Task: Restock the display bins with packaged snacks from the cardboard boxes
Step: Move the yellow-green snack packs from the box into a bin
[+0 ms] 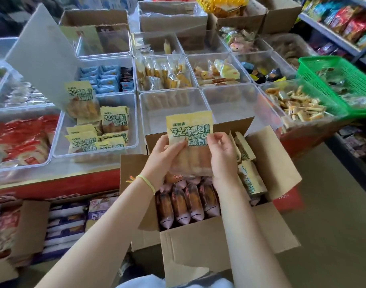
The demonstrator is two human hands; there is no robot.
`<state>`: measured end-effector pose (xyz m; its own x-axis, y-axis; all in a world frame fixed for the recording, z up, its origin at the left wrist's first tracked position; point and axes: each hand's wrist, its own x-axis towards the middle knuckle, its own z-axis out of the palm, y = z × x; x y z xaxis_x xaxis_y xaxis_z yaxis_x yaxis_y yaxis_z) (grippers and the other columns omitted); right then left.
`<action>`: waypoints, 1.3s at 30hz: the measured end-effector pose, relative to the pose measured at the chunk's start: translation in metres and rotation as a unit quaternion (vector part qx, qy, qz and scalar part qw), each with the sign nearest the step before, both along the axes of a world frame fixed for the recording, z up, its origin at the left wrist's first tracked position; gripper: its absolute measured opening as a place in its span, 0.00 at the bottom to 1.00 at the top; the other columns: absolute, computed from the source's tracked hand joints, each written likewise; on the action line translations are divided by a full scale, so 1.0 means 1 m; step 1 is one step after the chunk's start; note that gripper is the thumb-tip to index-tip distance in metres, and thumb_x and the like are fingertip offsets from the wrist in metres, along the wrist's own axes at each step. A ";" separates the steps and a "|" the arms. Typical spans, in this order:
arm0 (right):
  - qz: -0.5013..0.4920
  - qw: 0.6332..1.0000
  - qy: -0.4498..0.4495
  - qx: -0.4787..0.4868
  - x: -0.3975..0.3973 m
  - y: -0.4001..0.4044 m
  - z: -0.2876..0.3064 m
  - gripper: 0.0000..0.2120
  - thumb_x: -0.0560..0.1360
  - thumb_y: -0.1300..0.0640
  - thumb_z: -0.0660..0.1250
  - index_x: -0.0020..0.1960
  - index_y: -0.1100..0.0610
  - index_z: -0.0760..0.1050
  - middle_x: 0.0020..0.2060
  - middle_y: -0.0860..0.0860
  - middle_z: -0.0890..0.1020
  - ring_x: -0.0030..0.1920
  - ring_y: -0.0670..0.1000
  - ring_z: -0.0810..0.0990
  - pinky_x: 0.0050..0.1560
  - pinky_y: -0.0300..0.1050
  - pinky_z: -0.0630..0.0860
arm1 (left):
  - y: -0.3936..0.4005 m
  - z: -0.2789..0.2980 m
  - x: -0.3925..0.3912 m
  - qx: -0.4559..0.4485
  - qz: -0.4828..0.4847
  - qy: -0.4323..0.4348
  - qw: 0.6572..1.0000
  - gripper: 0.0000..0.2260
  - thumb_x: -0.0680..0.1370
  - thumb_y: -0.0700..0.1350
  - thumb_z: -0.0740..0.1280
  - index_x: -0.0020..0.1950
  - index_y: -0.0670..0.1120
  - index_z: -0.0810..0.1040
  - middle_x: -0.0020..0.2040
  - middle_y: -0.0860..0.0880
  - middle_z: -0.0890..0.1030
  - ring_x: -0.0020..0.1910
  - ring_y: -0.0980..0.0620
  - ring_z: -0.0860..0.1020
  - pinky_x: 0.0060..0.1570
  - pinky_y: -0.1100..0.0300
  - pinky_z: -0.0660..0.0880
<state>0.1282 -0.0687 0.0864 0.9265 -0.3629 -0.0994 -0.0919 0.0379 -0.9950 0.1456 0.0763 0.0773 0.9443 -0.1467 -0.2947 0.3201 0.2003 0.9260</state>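
A yellow bread packet [189,132] with green lettering is held upright above the open cardboard box [209,242]. My left hand [163,156] grips its left side and my right hand [221,152] grips its right side. The box holds pink-ended bread packets [186,202] and more yellow packets [250,177] standing along its right side. To the left, a clear display bin [59,146] contains several of the same yellow packets [94,134], one leaning against the bin's back.
Clear bins with other snacks fill the red-edged counter; the bin [171,109] just behind the box looks nearly bare. A green basket [315,65] sits at right, shelves behind it. More cardboard boxes stand at back and lower left [28,227].
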 end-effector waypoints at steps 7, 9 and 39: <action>0.017 0.993 -0.009 -0.118 0.019 0.080 0.018 0.23 0.82 0.45 0.63 0.36 0.61 0.72 0.26 0.52 0.74 0.29 0.50 0.69 0.34 0.49 0.66 | 0.069 0.012 0.011 0.023 0.066 -0.051 0.996 0.09 0.81 0.50 0.65 0.48 0.47 0.81 0.44 0.50 0.84 0.44 0.52 0.81 0.46 0.55 0.77; -0.008 0.996 -0.019 -0.090 0.029 0.112 0.020 0.25 0.82 0.45 0.61 0.43 0.68 0.75 0.35 0.64 0.77 0.34 0.57 0.71 0.38 0.53 0.70 | 0.095 0.009 0.022 0.025 0.110 -0.048 0.992 0.06 0.80 0.44 0.64 0.46 0.50 0.79 0.43 0.49 0.83 0.45 0.50 0.80 0.43 0.54 0.76; 0.141 0.966 0.088 -0.197 0.255 0.401 -0.042 0.22 0.82 0.42 0.60 0.69 0.54 0.73 0.56 0.46 0.78 0.62 0.48 0.76 0.56 0.40 0.71 | 0.421 -0.062 0.208 0.051 0.021 0.030 0.998 0.13 0.78 0.50 0.70 0.62 0.54 0.75 0.59 0.46 0.81 0.50 0.47 0.84 0.44 0.48 0.83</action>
<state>0.3830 0.3321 0.0441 0.9752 -0.1408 -0.1706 -0.2131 -0.3911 -0.8953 0.3539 0.4968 0.0156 0.9290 -0.0747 -0.3623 0.3691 0.1202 0.9216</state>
